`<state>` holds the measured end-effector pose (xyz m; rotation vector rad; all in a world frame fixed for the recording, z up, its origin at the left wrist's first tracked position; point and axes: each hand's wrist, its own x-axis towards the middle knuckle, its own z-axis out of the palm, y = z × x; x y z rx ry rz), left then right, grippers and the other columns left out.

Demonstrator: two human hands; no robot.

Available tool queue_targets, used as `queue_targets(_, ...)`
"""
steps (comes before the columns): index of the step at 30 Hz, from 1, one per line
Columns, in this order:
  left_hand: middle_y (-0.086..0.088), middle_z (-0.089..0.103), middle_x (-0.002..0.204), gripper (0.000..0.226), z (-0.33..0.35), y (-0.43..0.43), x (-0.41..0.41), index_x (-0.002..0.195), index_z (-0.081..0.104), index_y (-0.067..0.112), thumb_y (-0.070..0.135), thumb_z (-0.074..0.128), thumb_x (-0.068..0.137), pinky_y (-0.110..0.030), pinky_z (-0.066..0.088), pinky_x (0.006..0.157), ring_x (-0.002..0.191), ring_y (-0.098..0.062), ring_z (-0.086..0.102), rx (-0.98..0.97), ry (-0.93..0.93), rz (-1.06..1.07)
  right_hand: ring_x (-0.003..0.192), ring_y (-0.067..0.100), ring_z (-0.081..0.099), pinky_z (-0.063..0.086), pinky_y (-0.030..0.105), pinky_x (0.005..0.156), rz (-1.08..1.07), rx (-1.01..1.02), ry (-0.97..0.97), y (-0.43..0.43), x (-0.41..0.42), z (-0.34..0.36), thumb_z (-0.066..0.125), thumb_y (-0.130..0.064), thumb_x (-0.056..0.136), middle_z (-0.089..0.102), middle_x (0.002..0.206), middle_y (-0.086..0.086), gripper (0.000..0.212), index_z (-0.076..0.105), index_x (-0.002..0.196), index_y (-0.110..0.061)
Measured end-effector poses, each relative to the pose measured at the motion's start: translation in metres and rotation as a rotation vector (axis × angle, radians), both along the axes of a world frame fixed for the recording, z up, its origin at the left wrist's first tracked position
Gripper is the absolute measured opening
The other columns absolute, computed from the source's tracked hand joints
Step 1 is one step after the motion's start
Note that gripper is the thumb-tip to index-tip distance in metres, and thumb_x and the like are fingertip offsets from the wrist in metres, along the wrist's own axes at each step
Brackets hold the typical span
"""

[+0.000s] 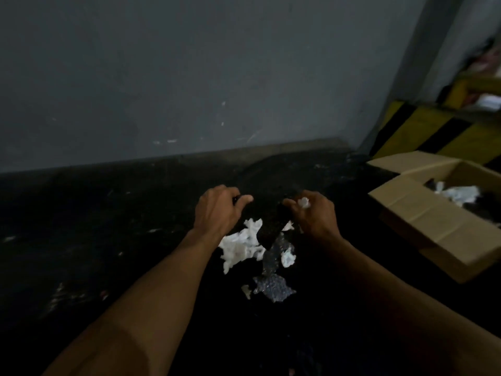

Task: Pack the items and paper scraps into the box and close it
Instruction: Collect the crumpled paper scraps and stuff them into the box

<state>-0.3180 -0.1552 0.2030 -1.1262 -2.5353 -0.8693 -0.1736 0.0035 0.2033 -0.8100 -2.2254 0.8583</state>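
Right hand [315, 213] pinches white scrap [303, 202] (maybe 1); box [423, 213] open.

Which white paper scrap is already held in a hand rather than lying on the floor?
The small crumpled scrap pinched in the right hand. The large white clump and the smaller piece lie on the dark floor below the hands.

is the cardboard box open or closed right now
Open. The cardboard box has its flaps folded outward, and white paper scraps show inside it.
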Motion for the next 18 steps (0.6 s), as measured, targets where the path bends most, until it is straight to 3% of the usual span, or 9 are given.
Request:
queue_targets(7,-0.003,0.068,0.095,0.019,0.054,0.085,0.076,0.094,0.069,0.023,0.039,0.061,0.088,-0.034,0.049,0.077,0.089,-0.024,0.063,0.076,0.087,-0.153,0.066,0.013,0.059,0.037,0.021,0.052,-0.099,0.083,0.063,0.070,0.102,0.055,0.070,-0.019,0.081,0.059,0.071,-0.003,0.019,0.054,0.071,-0.020)
queue_targets(14,-0.003,0.065,0.096,0.020,0.080,0.217,0.224,0.097,0.069,0.020,0.035,0.058,0.090,-0.035,0.050,0.074,0.088,-0.022,0.061,0.143,0.102,-0.301,0.076,0.018,0.054,0.041,0.029,0.067,-0.324,0.135,0.179,0.169,0.262,0.101,0.070,-0.022,0.076,0.060,0.080,-0.001,0.018,0.057,0.088,-0.021)
queue_targets(16,-0.004,0.063,0.101,0.023,0.087,0.251,0.268,0.106,0.066,0.018,0.032,0.057,0.091,-0.036,0.051,0.078,0.093,-0.021,0.059,0.157,0.094,-0.363,0.081,0.014,0.053,0.041,0.027,0.071,-0.344,0.140,0.148,0.195,0.299,0.109,0.069,-0.024,0.080,0.058,0.087,-0.004,0.022,0.063,0.101,-0.024)
queue_targets(18,-0.004,0.063,0.103,0.028,0.093,0.282,0.302,0.113,0.064,0.016,0.030,0.056,0.091,-0.035,0.049,0.079,0.095,-0.021,0.058,0.177,0.100,-0.407,0.080,0.011,0.056,0.039,0.021,0.065,-0.364,0.178,0.111,0.220,0.326,0.112,0.067,-0.024,0.081,0.060,0.086,-0.006,0.014,0.068,0.095,-0.023)
